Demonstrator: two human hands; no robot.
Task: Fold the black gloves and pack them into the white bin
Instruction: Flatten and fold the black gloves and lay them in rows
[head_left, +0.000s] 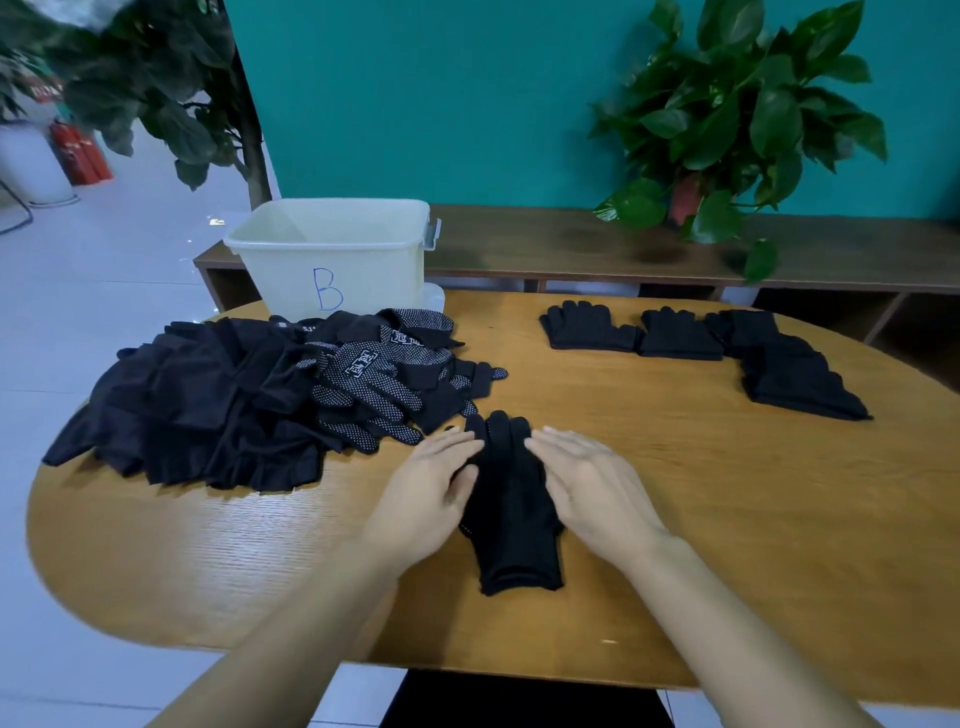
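Both hands, left (428, 486) and right (589, 480), lie flat with straight fingers against a glove (511, 506) on the wooden table (675, 519). Beyond: a glove heap (249, 395), folded stacks (680, 335), the bin (332, 254), a bench (571, 244), plant (737, 114), teal wall (441, 93).

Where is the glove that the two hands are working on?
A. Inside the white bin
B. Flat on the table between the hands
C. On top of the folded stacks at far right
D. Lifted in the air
B: the glove lies flat on the table, with the left hand and right hand open at its sides.
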